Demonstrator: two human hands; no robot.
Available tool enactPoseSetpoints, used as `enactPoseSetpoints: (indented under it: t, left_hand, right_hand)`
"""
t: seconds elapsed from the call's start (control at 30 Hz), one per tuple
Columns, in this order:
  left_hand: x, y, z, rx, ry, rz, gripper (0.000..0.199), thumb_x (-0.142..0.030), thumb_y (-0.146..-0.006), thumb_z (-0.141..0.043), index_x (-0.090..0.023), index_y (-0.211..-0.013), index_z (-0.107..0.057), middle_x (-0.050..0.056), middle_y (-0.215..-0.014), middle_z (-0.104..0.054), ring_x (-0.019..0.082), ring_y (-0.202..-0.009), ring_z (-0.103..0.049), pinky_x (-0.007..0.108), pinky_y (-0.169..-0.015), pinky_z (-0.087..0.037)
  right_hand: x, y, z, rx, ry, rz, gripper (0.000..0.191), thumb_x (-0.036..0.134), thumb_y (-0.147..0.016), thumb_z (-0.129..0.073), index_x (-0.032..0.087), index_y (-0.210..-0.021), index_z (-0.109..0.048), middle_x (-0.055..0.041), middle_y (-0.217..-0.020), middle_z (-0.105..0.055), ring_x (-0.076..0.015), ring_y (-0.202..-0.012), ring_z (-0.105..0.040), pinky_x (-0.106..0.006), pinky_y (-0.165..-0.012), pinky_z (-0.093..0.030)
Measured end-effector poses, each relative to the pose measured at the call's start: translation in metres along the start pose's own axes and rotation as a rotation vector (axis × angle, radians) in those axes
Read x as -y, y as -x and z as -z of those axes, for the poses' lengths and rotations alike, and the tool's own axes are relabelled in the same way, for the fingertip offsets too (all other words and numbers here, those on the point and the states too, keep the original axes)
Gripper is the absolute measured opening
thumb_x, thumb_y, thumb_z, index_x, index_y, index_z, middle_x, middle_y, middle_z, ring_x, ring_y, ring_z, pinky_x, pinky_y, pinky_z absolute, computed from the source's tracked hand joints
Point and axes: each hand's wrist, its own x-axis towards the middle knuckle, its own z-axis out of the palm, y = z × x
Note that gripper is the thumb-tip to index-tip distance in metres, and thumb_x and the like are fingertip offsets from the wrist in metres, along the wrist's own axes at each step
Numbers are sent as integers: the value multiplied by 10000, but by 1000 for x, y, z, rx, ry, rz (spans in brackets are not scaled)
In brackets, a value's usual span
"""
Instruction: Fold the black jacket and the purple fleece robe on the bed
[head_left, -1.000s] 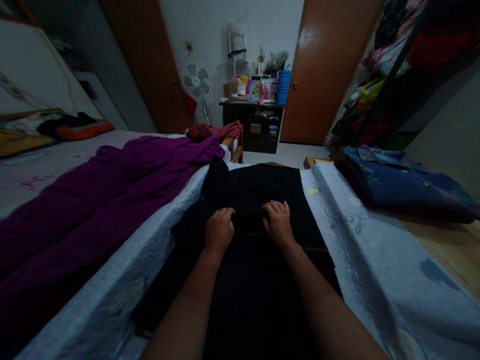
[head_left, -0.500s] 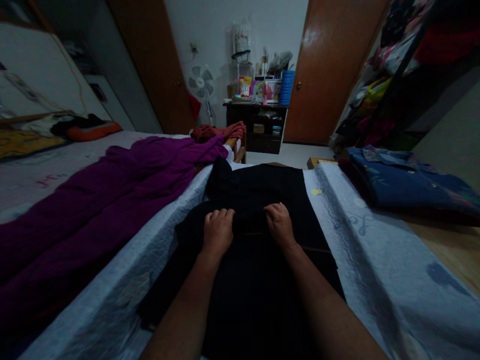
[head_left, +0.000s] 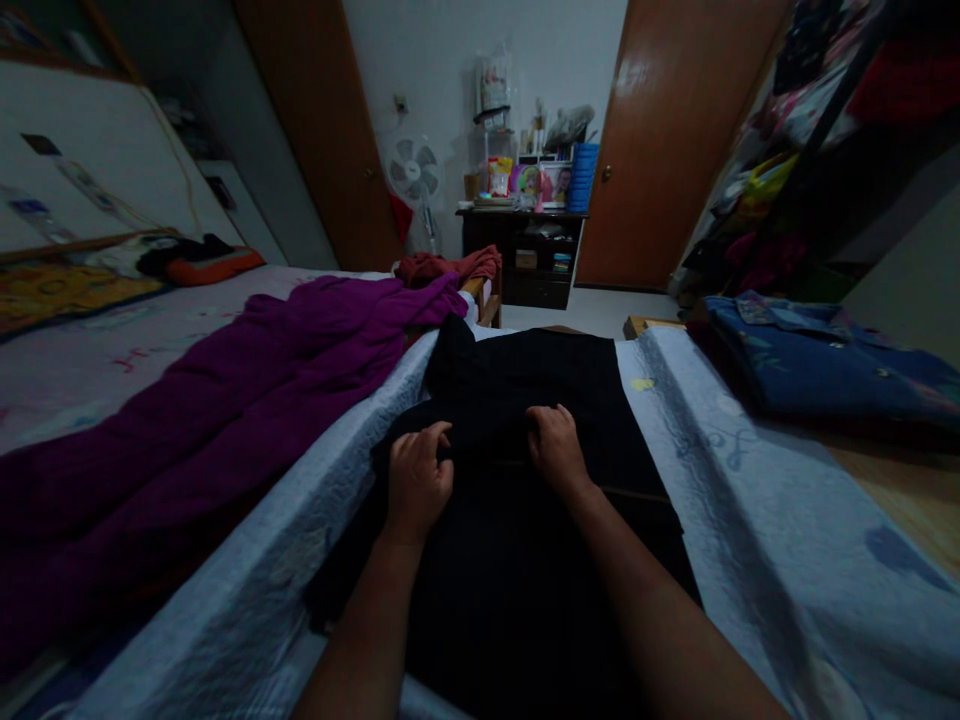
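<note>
A black garment (head_left: 525, 580) lies spread over the pale quilted cover in front of me, with a thin brownish line across it. Just above its left part is my left hand (head_left: 420, 478), thumb and forefinger apart and nothing visibly held. My right hand (head_left: 556, 448) has its fingers bent down on the garment's middle, pinching the cloth; the fingertips are partly hidden in the dark fabric. At the far left corner the cloth is bunched up in folds.
A purple blanket (head_left: 300, 350) covers the bed edge on the left. On the right, a folded blue denim garment (head_left: 817, 355) lies on a wooden surface (head_left: 900, 490). Beyond stand a fan (head_left: 414, 170), a dark cabinet (head_left: 540, 285) and a brown door (head_left: 667, 150).
My left hand has let go of the black cloth and moved slightly left and back, its thumb now apart. The right hand stays about where it was. The view has shifted slightly left.
</note>
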Motion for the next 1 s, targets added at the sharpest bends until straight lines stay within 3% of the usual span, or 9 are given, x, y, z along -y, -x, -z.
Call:
enactPoseSetpoints:
  t: [0.13, 0.27, 0.37, 0.43, 0.6, 0.83, 1.0]
  left_hand:
    - [-1, 3, -3, -32, 18, 21, 406, -80, -745, -476, -223, -1120, -529, 46, -972, -634, 214, -981, -589, 384, -979, -387]
    - [-7, 7, 2, -198, -82, 71, 251, -159, -819, -524, -212, -1057, -583, 92, -1112, -598, 252, -1114, -531, 431, -1011, -361]
    - [-9, 9, 4, -329, -163, 105, 154, -210, -865, -542, -213, -986, -638, 107, -1128, -583, 263, -1101, -526, 439, -983, -381]
    - [-7, 10, 4, -356, -176, 109, 155, -212, -888, -523, -220, -956, -662, 103, -1104, -590, 249, -1057, -544, 414, -950, -414]
    - [-2, 10, 0, -235, -108, 77, 282, -132, -907, -425, -230, -1029, -659, 71, -1062, -637, 197, -1010, -596, 335, -918, -462]
    - [-12, 2, -2, -103, -205, 96, 399, -130, -833, -509, -232, -1209, -594, 86, -1337, -540, 299, -1211, -449, 491, -1079, -314]
    - [-16, -2, -2, -118, -260, 183, 435, -111, -800, -522, -249, -1207, -588, 91, -1255, -578, 308, -1238, -414, 542, -1108, -204]
  right_hand:
    - [10, 0, -2, 13, 14, 58, 267, 102, -866, -429, 230, -1029, -598, -58, -1048, -630, -207, -1020, -546, -411, -1077, -288]
    - [4, 0, -5, -12, -21, 18, 317, 89, -862, -404, 207, -1080, -602, -69, -1004, -643, -215, -968, -554, -383, -988, -358]
    - [-2, -1, -7, -31, -50, -9, 379, 54, -839, -376, 185, -1111, -605, -76, -984, -644, -215, -949, -560, -357, -918, -386]
    - [-4, -1, -8, -34, -59, -18, 371, 52, -840, -366, 186, -1069, -626, -73, -958, -644, -213, -922, -564, -350, -883, -391]
    - [-5, 0, -10, -40, -77, -31, 321, 87, -860, -397, 190, -1031, -649, -74, -968, -647, -214, -931, -551, -352, -885, -388]
    - [1, 1, -4, -90, -17, -72, 278, 116, -854, -459, 215, -998, -675, -76, -1050, -629, -243, -1003, -502, -377, -890, -392]
    - [9, 2, 2, -79, 39, -82, 264, 134, -850, -476, 220, -996, -678, -68, -1036, -636, -235, -955, -524, -349, -846, -440]
